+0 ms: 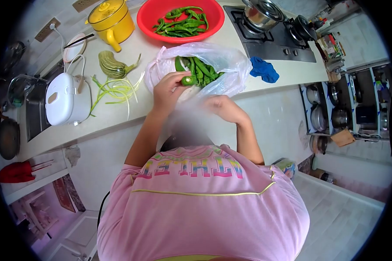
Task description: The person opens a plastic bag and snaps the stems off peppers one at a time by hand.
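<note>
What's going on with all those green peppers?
The person's left hand holds a green pepper at the open mouth of a plastic bag, where more peppers lie. The right hand is by the bag's near edge; blur hides whether it grips anything. Other peppers sit in the red bowl behind the bag.

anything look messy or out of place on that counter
Mildly, yes: the loose green strands lie in an untidy tangle beside the striped squash, bare on the counter, unlike the peppers in the plastic bag. The blue cloth is crumpled beside the stove. I see no clear spill.
</note>
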Motion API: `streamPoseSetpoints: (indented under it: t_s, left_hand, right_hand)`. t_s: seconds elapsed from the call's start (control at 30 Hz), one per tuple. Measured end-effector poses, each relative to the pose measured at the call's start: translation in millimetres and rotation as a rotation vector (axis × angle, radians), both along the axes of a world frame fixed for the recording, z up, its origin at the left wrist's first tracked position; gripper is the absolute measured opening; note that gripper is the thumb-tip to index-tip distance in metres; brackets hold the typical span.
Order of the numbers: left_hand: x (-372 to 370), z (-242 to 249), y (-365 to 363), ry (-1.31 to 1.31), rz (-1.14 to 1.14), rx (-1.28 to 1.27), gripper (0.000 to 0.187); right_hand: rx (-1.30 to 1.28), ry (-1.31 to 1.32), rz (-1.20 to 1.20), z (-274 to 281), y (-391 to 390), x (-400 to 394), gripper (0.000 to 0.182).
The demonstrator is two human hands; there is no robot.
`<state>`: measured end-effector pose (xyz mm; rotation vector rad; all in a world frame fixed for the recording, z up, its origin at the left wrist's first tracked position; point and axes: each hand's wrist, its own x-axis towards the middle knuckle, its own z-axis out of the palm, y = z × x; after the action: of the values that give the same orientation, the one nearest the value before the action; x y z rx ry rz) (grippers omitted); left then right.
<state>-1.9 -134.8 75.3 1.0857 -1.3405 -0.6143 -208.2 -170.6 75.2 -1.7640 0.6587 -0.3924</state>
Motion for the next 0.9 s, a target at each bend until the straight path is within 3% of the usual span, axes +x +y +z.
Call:
streamPoseSetpoints:
  t_s: [0.2, 0.27, 0.3, 0.4, 0.47, 0.53, 0.67, 0.77, 0.9]
  left_hand:
    - [8.5, -11.4, 3.9, 0.530, 0.034, 0.213, 0.020]
    - [12.4, -15.3, 4.9, 0.559, 0.050, 0.254, 0.020]
    - [13.9, -16.0, 5.6, 0.564, 0.057, 0.278, 0.020]
    - [14.8, -19.7, 9.4, 0.557, 0.030, 0.327, 0.018]
    - [13.9, -22.1, 11.9, 0.504, 0.002, 0.377, 0.018]
    - [11.7, -22.8, 12.8, 0.408, -0.017, 0.443, 0.018]
    - [-2.2, -16.0, 12.0, 0.467, -0.182, 0.513, 0.019]
    - [-9.7, -4.1, 11.6, 0.549, -0.220, 0.529, 0.020]
    - [-3.1, 16.5, 15.4, 0.599, -0.259, 0.560, 0.017]
  right_hand:
    - [-0.054, 0.290, 0.091, -82.9, 20.4, 2.6, 0.027]
    - [0.036, 0.386, 0.054, -119.9, 31.9, 5.6, 0.030]
    - [-0.030, 0.280, 0.035, -126.6, 38.3, 11.7, 0.034]
    - [-0.061, 0.727, 0.132, -122.6, 47.6, 13.3, 0.034]
    - [-0.126, 0.565, 0.102, -126.8, 48.0, 7.6, 0.033]
    - [-0.089, 0.388, 0.058, -92.2, 41.7, 7.6, 0.032]
    - [-0.070, 0.016, -0.448, -15.0, 34.7, 35.3, 0.032]
    - [-0.336, -0.058, -0.503, 2.8, 20.5, 48.3, 0.042]
    - [-0.276, -0.227, -0.569, -0.7, 18.3, 60.0, 0.056]
